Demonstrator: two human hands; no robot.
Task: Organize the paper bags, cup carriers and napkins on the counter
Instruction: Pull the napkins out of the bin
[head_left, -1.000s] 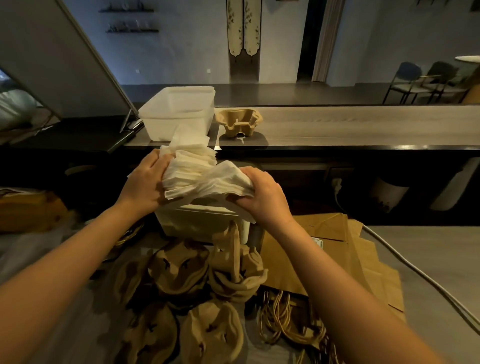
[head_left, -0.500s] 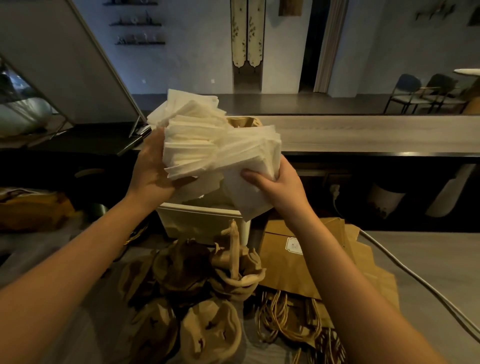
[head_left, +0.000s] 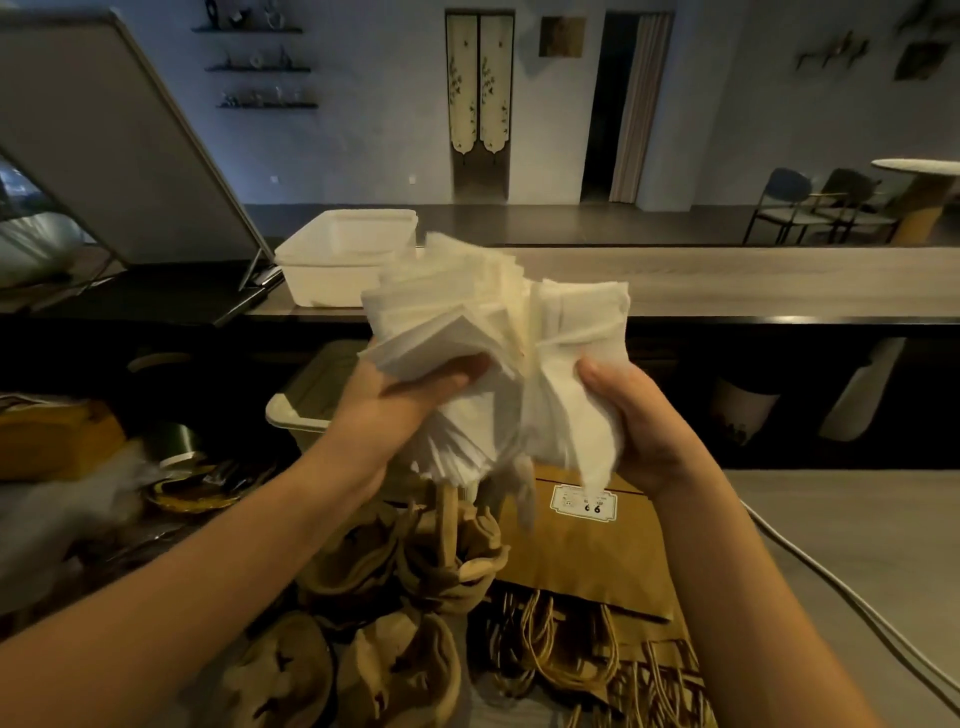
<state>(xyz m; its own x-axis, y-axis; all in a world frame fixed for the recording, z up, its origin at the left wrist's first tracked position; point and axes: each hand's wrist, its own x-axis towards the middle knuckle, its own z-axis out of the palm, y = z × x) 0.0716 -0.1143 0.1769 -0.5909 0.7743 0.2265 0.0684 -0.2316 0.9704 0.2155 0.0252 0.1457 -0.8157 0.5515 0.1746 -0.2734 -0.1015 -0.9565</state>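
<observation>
Dim café room beyond, chairs (head_left: 810, 208) at far right; from the head view we look down on our grey desk (head_left: 841, 525). Our left grip (head_left: 397, 410) and right grip (head_left: 641, 428) both clutch one untidy, fanned wad of white napkins (head_left: 498, 343), held in the air above a cream tub (head_left: 291, 415) at the desk's back. Beneath them brown cup carriers (head_left: 400, 566) lie heaped, just left of flat paper bags (head_left: 587, 566) whose twisted handles point toward us. A white tub (head_left: 345, 260) stands on the raised wooden ledge (head_left: 779, 280) behind. A pale cable (head_left: 857, 613) crosses the desk at right.
</observation>
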